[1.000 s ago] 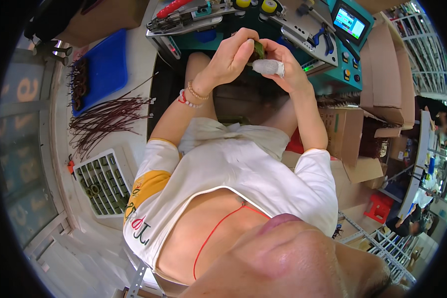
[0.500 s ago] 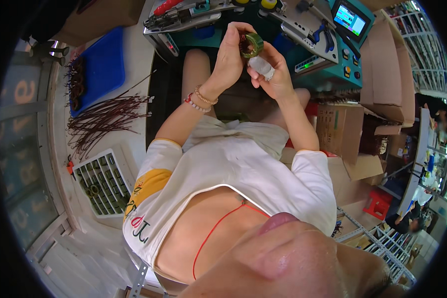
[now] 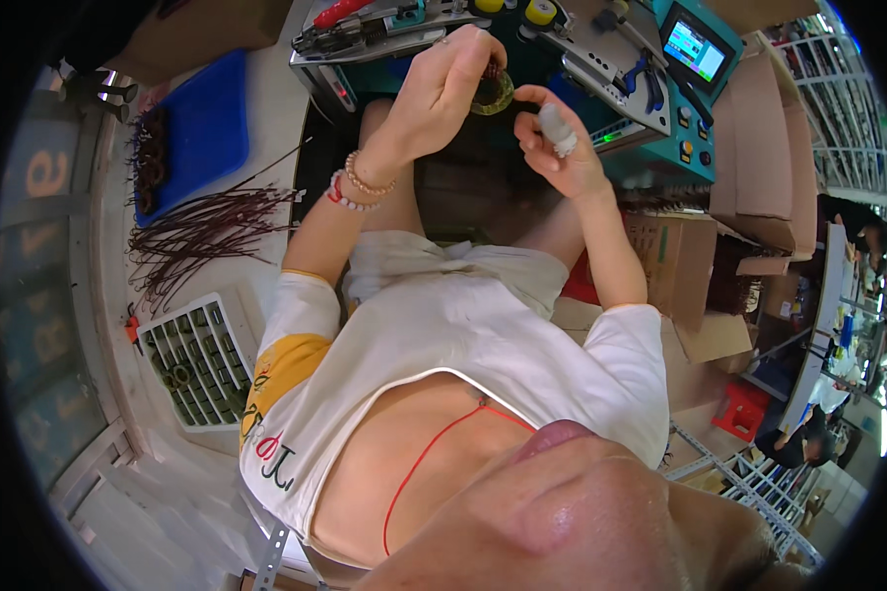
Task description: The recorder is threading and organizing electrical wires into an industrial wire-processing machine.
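My left hand [image 3: 445, 97] is closed round a green ring core [image 3: 493, 93] with dark reddish wire on its far left part. The ring hangs from the fingertips, its opening partly visible. Just to the right, my right hand [image 3: 567, 163] is half curled. Its index finger stretches out toward the ring's edge, and the other fingers bend inward. A white wrapping [image 3: 556, 130] covers one digit, which stands apart from the index finger. No thing shows between the right fingers; a thin wire there would be too fine to make out.
Ahead stands a teal machine [image 3: 695, 148] with a lit screen [image 3: 695, 47] and blue-handled pliers [image 3: 643, 81]. On the left bench lie a blue tray [image 3: 202, 128] with dark coils, a bundle of reddish wires [image 3: 207, 236] and a white rack [image 3: 235, 340] of green rings. Cardboard boxes [image 3: 759, 148] stand right.
My left hand has shifted slightly left, turning the ring. My right hand has drawn away to the right and down, leaving a gap between most of its fingers and the ring.
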The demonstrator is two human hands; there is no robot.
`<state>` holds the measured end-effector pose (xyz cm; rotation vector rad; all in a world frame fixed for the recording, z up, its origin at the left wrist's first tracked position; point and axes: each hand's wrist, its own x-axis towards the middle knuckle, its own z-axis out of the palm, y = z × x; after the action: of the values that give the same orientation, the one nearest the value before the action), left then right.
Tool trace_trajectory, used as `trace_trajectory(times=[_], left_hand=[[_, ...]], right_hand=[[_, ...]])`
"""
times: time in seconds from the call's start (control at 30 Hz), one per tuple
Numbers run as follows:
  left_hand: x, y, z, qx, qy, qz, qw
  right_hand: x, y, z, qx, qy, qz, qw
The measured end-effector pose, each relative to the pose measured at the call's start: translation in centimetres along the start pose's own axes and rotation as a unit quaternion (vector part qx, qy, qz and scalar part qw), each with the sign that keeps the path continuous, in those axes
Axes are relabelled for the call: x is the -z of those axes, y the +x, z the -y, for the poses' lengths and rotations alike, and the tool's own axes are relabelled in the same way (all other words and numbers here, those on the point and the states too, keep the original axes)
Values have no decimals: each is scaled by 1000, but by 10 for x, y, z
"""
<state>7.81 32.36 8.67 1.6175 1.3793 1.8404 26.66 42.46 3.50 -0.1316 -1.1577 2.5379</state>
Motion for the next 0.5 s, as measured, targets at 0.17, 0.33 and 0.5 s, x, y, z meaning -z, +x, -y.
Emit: trace_trajectory(times=[0.17,0.33,0.5], left_hand=[[0,-2,-4,2,-10,94,995],[1,-1,-4,24,-108,143,984],[13,19,-10,-2,-75,81,994]], right_hand=[[-23,14,21,-71,-16,42,996],[-22,15,6,-91,149,159,972],[-25,10,30,-46,-89,36,994]])
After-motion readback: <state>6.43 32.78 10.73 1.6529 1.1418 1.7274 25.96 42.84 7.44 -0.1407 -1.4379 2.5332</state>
